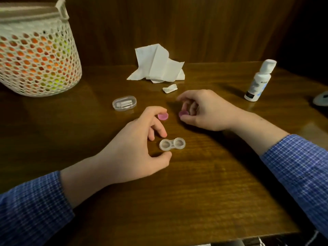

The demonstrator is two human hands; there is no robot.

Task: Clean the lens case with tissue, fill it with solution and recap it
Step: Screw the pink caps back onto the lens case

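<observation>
The clear lens case (172, 144) lies uncapped on the wooden table, both wells facing up. My left hand (138, 144) hovers just left of it and pinches a pink cap (163, 116) between its fingertips. Farther right, my right hand (204, 110) pinches the second pink cap (183, 113) close to the tabletop. A crumpled white tissue (158, 64) stands behind the hands, with a small torn wad (170, 88) in front of it. The white solution bottle (259, 80) stands capped at the right.
A white mesh basket (35, 55) with orange and green contents fills the back left. A small clear oval box (124, 103) lies left of centre. A grey object (322, 98) shows at the right edge. A wood-panelled wall rises behind the table.
</observation>
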